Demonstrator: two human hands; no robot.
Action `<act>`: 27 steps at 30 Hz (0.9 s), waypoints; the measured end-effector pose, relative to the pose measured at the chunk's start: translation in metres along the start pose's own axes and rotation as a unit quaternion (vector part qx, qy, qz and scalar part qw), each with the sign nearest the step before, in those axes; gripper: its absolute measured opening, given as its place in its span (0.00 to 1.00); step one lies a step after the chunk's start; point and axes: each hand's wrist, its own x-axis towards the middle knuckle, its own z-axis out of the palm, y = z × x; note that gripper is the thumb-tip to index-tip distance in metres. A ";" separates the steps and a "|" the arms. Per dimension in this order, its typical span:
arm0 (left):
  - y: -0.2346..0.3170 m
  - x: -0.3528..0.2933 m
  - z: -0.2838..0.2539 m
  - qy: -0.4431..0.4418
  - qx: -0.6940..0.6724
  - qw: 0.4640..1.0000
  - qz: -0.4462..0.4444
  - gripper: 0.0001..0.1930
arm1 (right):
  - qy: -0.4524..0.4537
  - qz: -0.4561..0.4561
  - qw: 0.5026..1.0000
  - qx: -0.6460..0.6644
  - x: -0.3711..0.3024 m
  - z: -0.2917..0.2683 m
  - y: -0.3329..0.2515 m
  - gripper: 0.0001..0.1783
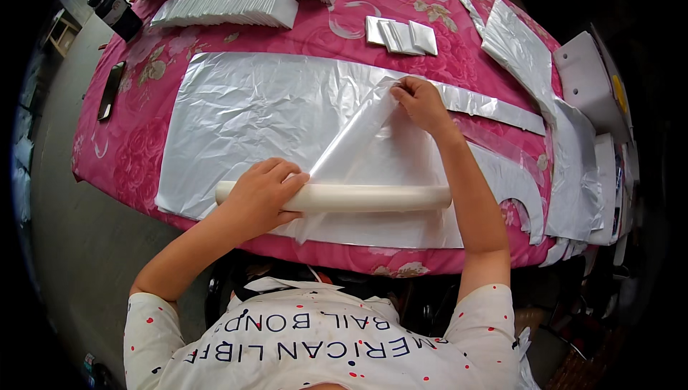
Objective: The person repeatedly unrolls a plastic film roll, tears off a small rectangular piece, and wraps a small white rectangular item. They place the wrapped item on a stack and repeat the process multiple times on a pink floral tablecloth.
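Note:
My left hand (264, 196) is wrapped over the left part of a long whitish roll (373, 198), which looks like a roll of plastic film. The roll lies crosswise near the table's front edge. My right hand (419, 103) is farther off, pinching the upper corner of a thin, translucent silvery sheet (358, 128). That sheet slants from my right fingertips down toward the roll beside my left hand. Beneath both lies a wide, creased silvery sheet (244, 96), spread flat. My left palm and the roll's underside are hidden.
Folded white packets stand in long rows (229, 9) at the back left; a few flat packets (401, 35) lie mid-back. At left are a phone (111, 91) and dark jar (115, 12). Silvery sheets (573, 168) and white boxes (591, 78) line the right of the pink floral cloth (136, 153).

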 end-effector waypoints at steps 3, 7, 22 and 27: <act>-0.001 0.001 0.022 0.094 0.018 0.986 0.134 0.26 | -0.021 0.033 0.997 -0.065 -0.007 0.001 -0.012 0.13; -0.003 -0.019 0.038 0.012 0.041 0.977 0.211 0.32 | 0.100 -0.055 0.992 -0.049 -0.025 0.003 -0.019 0.16; -0.001 -0.041 0.055 -0.069 0.153 0.966 0.197 0.41 | 0.220 -0.063 0.973 0.010 -0.064 -0.049 0.047 0.20; 0.001 -0.041 0.056 -0.086 0.153 0.963 0.204 0.41 | 0.437 0.148 0.795 0.393 -0.092 -0.141 0.083 0.22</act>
